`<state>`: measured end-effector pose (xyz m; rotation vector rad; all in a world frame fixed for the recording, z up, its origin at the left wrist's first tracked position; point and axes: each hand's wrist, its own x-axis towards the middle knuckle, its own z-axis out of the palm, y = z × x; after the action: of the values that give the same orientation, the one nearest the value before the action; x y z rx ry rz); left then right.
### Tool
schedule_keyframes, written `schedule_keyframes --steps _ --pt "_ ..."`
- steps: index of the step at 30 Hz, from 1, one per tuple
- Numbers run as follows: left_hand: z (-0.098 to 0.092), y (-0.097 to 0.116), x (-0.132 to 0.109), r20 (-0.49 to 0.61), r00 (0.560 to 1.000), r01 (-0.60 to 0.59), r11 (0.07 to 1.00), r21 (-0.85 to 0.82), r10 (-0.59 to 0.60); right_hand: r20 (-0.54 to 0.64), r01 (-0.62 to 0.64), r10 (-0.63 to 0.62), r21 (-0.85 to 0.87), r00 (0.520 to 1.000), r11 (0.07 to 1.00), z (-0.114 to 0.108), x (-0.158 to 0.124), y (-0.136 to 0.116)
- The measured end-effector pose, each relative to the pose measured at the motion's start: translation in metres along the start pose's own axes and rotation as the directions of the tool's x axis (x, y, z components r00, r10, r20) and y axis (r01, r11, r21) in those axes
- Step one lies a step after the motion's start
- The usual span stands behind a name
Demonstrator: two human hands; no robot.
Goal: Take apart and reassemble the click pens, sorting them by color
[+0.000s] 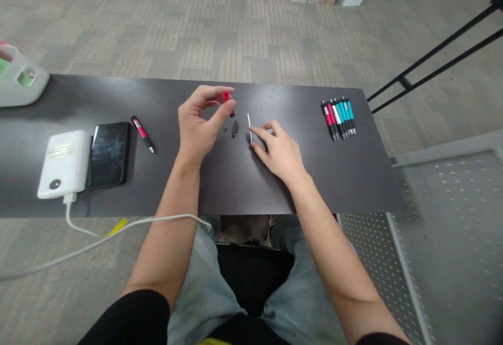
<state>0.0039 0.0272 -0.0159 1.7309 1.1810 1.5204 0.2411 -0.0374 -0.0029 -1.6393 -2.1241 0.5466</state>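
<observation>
My left hand [198, 125] is raised over the dark table [220, 177], thumb and fingers pinched on a red pen part [227, 96] with a black tip below it. My right hand [277, 148] rests on the table to its right, fingertips closed at the lower end of a thin white refill [249, 123]. Between the hands lie a small black clip piece [234, 128] and a tiny dark bit [226, 130]. A whole red and black pen [142, 133] lies further left.
A bundle of red, white and teal pens [339, 118] lies at the table's right. A black phone [108, 153] and a white power bank [63, 162] with a cable [118, 227] sit at the left. A grey container [19, 78] is at the far left edge.
</observation>
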Motion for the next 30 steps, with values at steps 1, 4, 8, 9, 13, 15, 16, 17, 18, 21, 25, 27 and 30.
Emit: schedule_keyframes --steps 1,4,8,9,13,15,16,17,18,21,25,27,30 --pt "-0.006 -0.002 0.001 -0.018 1.000 -0.025 1.000 -0.003 0.024 0.025 0.022 -0.021 -0.049 0.999 0.999 0.002 0.000 -0.001" --pt "-0.020 -0.004 0.003 -0.061 0.997 -0.038 0.999 0.012 0.039 0.058 0.063 -0.056 -0.121 0.997 0.991 0.005 0.000 0.000" --pt "-0.028 -0.001 0.001 -0.047 0.999 -0.008 0.999 0.048 0.010 0.015 -0.006 0.007 -0.100 1.000 0.995 -0.001 0.001 0.006" --pt "-0.028 0.001 0.000 -0.021 1.000 -0.022 0.998 0.051 0.023 -0.001 -0.030 0.030 -0.094 1.000 0.995 -0.003 0.001 0.009" --pt "-0.024 0.012 -0.004 0.094 0.994 -0.064 0.989 0.134 0.052 -0.078 -0.136 0.129 -0.103 0.989 0.985 -0.004 0.002 0.018" --pt "-0.022 0.015 -0.005 0.127 0.990 -0.085 0.983 0.162 0.064 -0.107 -0.166 0.153 -0.130 0.982 0.977 -0.004 0.003 0.021" --pt "-0.021 0.015 -0.005 0.139 0.987 -0.104 0.983 0.154 0.083 -0.115 -0.176 0.160 -0.153 0.980 0.972 -0.004 0.003 0.022" --pt "-0.020 0.014 -0.006 0.145 0.984 -0.128 0.982 0.138 0.108 -0.116 -0.184 0.165 -0.179 0.979 0.966 -0.004 0.004 0.022" --pt "-0.019 0.012 -0.006 0.143 0.980 -0.154 0.981 0.118 0.136 -0.114 -0.194 0.174 -0.207 0.978 0.959 -0.005 0.004 0.022" --pt "-0.016 0.004 -0.005 0.119 0.972 -0.215 0.974 0.075 0.205 -0.096 -0.236 0.217 -0.276 0.971 0.932 -0.011 0.005 0.020" --pt "-0.015 -0.003 -0.004 0.102 0.971 -0.223 0.972 0.074 0.215 -0.087 -0.254 0.239 -0.256 0.967 0.933 -0.016 0.007 0.026" --pt "-0.017 -0.004 -0.003 0.114 0.972 -0.215 0.973 0.081 0.205 -0.100 -0.259 0.245 -0.167 0.964 0.951 -0.017 0.008 0.036" --pt "-0.017 -0.003 -0.004 0.168 0.972 -0.181 0.977 0.111 0.161 -0.126 -0.230 0.238 0.075 0.963 0.970 -0.018 0.009 0.053"
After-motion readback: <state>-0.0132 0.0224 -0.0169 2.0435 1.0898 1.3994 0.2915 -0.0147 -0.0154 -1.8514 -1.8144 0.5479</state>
